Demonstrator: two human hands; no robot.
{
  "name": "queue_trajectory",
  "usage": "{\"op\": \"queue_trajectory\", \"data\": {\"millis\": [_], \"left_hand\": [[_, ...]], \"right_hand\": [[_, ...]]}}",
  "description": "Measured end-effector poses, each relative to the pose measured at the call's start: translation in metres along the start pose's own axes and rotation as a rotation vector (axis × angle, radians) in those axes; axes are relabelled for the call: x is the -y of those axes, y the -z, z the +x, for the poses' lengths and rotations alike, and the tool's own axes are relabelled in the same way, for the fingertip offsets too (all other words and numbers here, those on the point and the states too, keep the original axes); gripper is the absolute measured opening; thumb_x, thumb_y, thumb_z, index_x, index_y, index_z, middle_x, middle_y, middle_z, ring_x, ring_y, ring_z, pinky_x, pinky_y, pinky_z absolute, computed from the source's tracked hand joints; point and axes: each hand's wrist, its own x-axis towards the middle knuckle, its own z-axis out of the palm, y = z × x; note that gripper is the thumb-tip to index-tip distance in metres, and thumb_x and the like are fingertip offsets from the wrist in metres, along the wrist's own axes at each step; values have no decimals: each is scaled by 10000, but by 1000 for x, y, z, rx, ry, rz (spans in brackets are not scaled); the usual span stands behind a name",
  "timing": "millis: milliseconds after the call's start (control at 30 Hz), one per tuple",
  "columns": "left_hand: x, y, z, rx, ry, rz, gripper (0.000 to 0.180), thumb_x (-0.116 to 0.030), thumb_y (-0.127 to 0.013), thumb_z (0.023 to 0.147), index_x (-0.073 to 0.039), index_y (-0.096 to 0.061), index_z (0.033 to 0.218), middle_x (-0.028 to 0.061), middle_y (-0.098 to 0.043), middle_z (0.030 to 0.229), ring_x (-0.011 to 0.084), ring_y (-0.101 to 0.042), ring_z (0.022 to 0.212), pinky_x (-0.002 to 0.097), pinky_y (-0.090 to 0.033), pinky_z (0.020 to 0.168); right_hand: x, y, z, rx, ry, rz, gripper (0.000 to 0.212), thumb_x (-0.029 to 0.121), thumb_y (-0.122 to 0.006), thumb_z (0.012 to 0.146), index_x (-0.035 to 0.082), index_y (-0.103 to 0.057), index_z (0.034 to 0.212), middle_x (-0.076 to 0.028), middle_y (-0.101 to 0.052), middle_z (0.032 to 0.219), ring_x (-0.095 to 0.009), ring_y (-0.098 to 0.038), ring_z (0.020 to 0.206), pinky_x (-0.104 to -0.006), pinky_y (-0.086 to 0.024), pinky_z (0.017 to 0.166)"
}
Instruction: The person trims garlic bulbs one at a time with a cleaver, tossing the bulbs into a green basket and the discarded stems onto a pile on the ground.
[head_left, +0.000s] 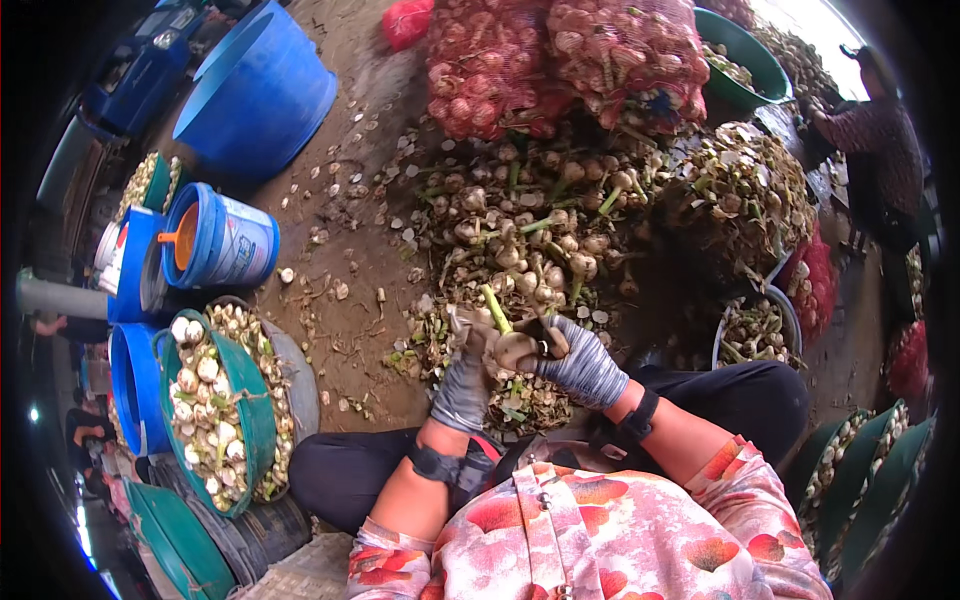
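Observation:
A pale garlic bulb [515, 349] with a green stalk sits between my two gloved hands, above the pile. My left hand [466, 385], in a grey, soiled glove, is closed around the bulb's left side. My right hand [582, 364], in a striped grey glove, is closed on a small dark curved tool [553, 340] close to the bulb's right side; its exact kind is partly hidden by the fingers. Beyond both hands spreads a heap of untrimmed garlic [530, 240] with stalks. Scraps and cut stalks [525, 400] lie just beneath the hands.
Red net sacks of garlic [490, 70] stand behind the heap. On the left are a green basket of trimmed garlic [262, 432], a blue bucket [262, 248] and a large blue tub [300, 110]. Garlic waste [745, 195] piles up on the right. Another person [875, 150] is at far right.

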Motion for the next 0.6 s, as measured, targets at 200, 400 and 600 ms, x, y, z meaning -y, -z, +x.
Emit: {"op": "queue_trajectory", "data": {"millis": [200, 400, 600], "left_hand": [[34, 49, -9, -6, -212, 802, 406, -279, -502, 1000, -57, -468, 1338, 72, -580, 1246, 189, -560, 1126, 333, -451, 1000], [-9, 24, -31, -339, -183, 1432, 279, -175, -560, 923, -69, -628, 1171, 137, -669, 1129, 345, -636, 992, 396, -508, 880], [-82, 87, -83, -736, -601, 1051, 207, -176, -646, 859, -38, -646, 1014, 127, -673, 948, 269, -639, 826, 363, -537, 755]], "right_hand": [[10, 1, -3, 186, 121, -594, 488, 398, -804, 751, 96, -643, 1100, -126, -676, 952, -325, -663, 894, -399, -525, 764], [16, 2, -2, 160, -2, -804, 261, 282, -705, 795, 114, -684, 994, -179, -676, 853, -376, -660, 830, -444, -529, 720], [-36, 29, 3, 9, -371, -671, 316, 357, -691, 832, 70, -662, 962, -182, -687, 838, -336, -671, 779, -420, -523, 716]]}}
